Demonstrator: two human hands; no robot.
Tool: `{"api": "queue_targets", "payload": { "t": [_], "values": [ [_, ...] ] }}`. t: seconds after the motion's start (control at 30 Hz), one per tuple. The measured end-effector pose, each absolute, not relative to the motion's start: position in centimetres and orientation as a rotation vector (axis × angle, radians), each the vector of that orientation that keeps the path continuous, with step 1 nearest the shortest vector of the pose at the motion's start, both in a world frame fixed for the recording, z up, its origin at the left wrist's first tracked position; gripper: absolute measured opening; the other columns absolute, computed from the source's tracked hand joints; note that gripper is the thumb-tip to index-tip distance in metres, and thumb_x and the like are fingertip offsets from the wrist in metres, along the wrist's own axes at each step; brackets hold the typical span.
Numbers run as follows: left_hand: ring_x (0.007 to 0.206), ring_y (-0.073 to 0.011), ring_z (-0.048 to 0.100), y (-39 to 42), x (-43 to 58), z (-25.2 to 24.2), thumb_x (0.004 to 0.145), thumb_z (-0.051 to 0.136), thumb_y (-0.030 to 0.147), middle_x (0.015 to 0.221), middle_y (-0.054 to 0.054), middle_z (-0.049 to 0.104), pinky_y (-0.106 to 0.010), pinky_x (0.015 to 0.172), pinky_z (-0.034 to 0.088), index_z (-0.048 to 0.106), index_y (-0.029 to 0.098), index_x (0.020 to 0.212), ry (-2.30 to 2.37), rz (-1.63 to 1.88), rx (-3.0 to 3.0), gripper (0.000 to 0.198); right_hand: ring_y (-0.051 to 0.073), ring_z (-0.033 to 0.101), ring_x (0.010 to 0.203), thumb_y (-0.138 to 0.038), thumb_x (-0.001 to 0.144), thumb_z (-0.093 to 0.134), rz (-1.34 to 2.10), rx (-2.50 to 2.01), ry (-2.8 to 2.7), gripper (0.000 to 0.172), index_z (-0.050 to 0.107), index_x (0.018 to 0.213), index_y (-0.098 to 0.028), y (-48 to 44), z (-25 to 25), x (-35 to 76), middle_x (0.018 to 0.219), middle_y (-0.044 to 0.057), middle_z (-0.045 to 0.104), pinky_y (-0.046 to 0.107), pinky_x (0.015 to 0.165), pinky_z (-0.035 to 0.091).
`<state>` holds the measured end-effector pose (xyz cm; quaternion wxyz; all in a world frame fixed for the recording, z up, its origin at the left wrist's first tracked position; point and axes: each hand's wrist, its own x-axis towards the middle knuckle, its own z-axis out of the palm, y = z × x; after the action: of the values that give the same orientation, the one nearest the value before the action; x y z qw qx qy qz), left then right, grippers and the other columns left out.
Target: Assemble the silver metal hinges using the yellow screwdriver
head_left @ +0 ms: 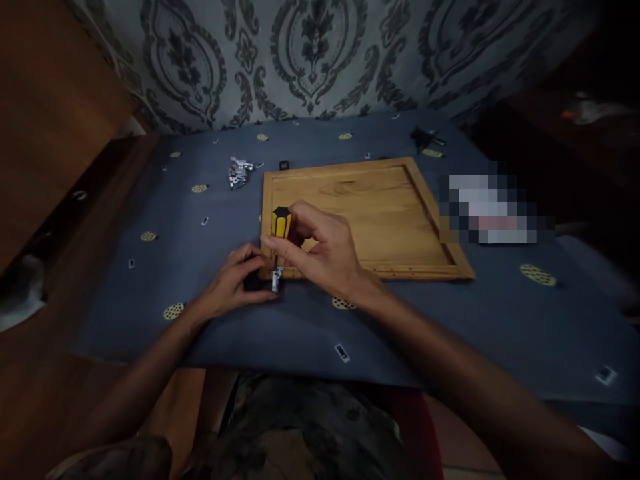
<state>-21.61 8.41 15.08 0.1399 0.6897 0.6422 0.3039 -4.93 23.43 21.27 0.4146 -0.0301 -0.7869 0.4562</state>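
My right hand (325, 243) is closed around a yellow and black screwdriver (281, 223). Its shaft points down to a small silver metal hinge (275, 280) at the near left corner of a framed wooden panel (360, 213), which looks like a cabinet door. My left hand (237, 279) reaches in from the left at that corner. Its fingers curl near the panel's edge and its thumb reaches the lower end of the hinge, seeming to steady it. The screwdriver tip meets the hinge; any screw there is too small to make out.
A cluster of silver metal hinges (240, 172) lies beyond the panel's left side. A small dark square object (284, 165) rests by the panel's far edge. At the back right lies a black tool (426, 138). A blurred-out item (493, 207) sits right of the panel on the blue patterned cloth (280, 340).
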Motion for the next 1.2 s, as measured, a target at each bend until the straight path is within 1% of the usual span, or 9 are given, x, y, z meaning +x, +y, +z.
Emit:
{"api": "queue_targets", "payload": {
  "t": [0.17, 0.27, 0.4, 0.6, 0.8, 0.9, 0.97, 1.07, 1.2],
  "values": [
    [0.116, -0.0284, 0.062, 8.48, -21.84, 14.75, 0.087, 0.080, 0.057, 0.117, -0.007, 0.066, -0.047, 0.105, 0.053, 0.071, 0.025, 0.126, 1.829, 0.884, 2.000, 0.051, 0.009, 0.045, 0.059, -0.039, 0.099, 0.068, 1.099, -0.047, -1.986, 0.035, 0.046, 0.076, -0.023, 23.34, 21.24, -5.00, 0.068, -0.007, 0.045, 0.023, 0.054, 0.038],
    [0.116, -0.0283, 0.062, 8.48, -21.91, 14.68, 0.088, 0.080, 0.057, 0.117, -0.007, 0.066, -0.047, 0.105, 0.053, 0.070, 0.025, 0.129, 1.811, 0.905, 2.018, 0.053, 0.008, 0.044, 0.057, -0.035, 0.098, 0.069, 1.068, -0.023, -1.986, 0.036, 0.044, 0.075, -0.023, 23.39, 21.24, -4.99, 0.066, -0.008, 0.043, 0.023, 0.054, 0.037],
    [0.117, -0.0285, 0.062, 8.41, -21.83, 14.77, 0.087, 0.082, 0.055, 0.118, -0.007, 0.066, -0.047, 0.106, 0.053, 0.071, 0.026, 0.129, 1.835, 0.891, 1.992, 0.052, 0.008, 0.046, 0.058, -0.037, 0.099, 0.067, 1.076, -0.031, -2.018, 0.035, 0.044, 0.077, -0.024, 23.40, 21.15, -4.91, 0.066, -0.008, 0.044, 0.022, 0.055, 0.040],
    [0.116, -0.0277, 0.062, 8.34, -21.76, 14.67, 0.088, 0.080, 0.056, 0.118, -0.007, 0.066, -0.046, 0.105, 0.053, 0.071, 0.025, 0.128, 1.836, 0.913, 2.001, 0.052, 0.008, 0.047, 0.059, -0.031, 0.097, 0.070, 1.132, -0.023, -2.005, 0.032, 0.045, 0.077, -0.023, 23.31, 20.90, -4.96, 0.068, -0.008, 0.045, 0.022, 0.056, 0.041],
    [0.122, -0.0286, 0.061, 8.24, -21.76, 14.70, 0.087, 0.082, 0.054, 0.126, -0.007, 0.065, -0.047, 0.108, 0.053, 0.070, 0.027, 0.130, 1.855, 0.887, 1.984, 0.053, 0.009, 0.047, 0.060, -0.038, 0.099, 0.066, 1.119, -0.036, -2.028, 0.034, 0.044, 0.078, -0.024, 23.40, 20.72, -5.10, 0.067, -0.008, 0.045, 0.023, 0.058, 0.041],
    [0.117, -0.0288, 0.062, 8.22, -21.79, 14.72, 0.086, 0.084, 0.052, 0.120, -0.007, 0.065, -0.046, 0.104, 0.054, 0.069, 0.026, 0.133, 1.882, 0.869, 1.977, 0.056, 0.009, 0.047, 0.060, -0.039, 0.099, 0.067, 1.104, -0.001, -2.040, 0.035, 0.044, 0.077, -0.023, 23.50, 20.67, -5.07, 0.067, -0.008, 0.046, 0.023, 0.058, 0.041],
    [0.113, -0.0286, 0.062, 8.27, -21.78, 14.70, 0.085, 0.084, 0.052, 0.116, -0.007, 0.066, -0.045, 0.100, 0.056, 0.069, 0.025, 0.133, 1.887, 0.869, 1.978, 0.057, 0.008, 0.048, 0.061, -0.038, 0.098, 0.069, 1.146, 0.026, -2.048, 0.034, 0.046, 0.078, -0.023, 23.54, 20.69, -4.99, 0.069, -0.007, 0.048, 0.022, 0.057, 0.041],
    [0.108, -0.0279, 0.063, 8.39, -21.70, 14.68, 0.087, 0.082, 0.054, 0.113, -0.007, 0.066, -0.045, 0.096, 0.056, 0.069, 0.026, 0.132, 1.843, 0.914, 2.001, 0.054, 0.008, 0.050, 0.062, -0.035, 0.096, 0.073, 1.330, 0.015, -2.075, 0.029, 0.049, 0.083, -0.022, 23.62, 20.92, -4.82, 0.071, -0.007, 0.052, 0.021, 0.055, 0.040],
    [0.105, -0.0267, 0.063, 8.47, -21.58, 14.69, 0.089, 0.080, 0.055, 0.109, -0.006, 0.066, -0.043, 0.093, 0.056, 0.071, 0.025, 0.126, 1.827, 0.959, 2.012, 0.049, 0.008, 0.051, 0.063, -0.032, 0.095, 0.073, 1.547, 0.030, -2.083, 0.026, 0.052, 0.085, -0.022, 24.00, 21.57, -4.55, 0.070, -0.008, 0.052, 0.019, 0.055, 0.040]
  ]
}}
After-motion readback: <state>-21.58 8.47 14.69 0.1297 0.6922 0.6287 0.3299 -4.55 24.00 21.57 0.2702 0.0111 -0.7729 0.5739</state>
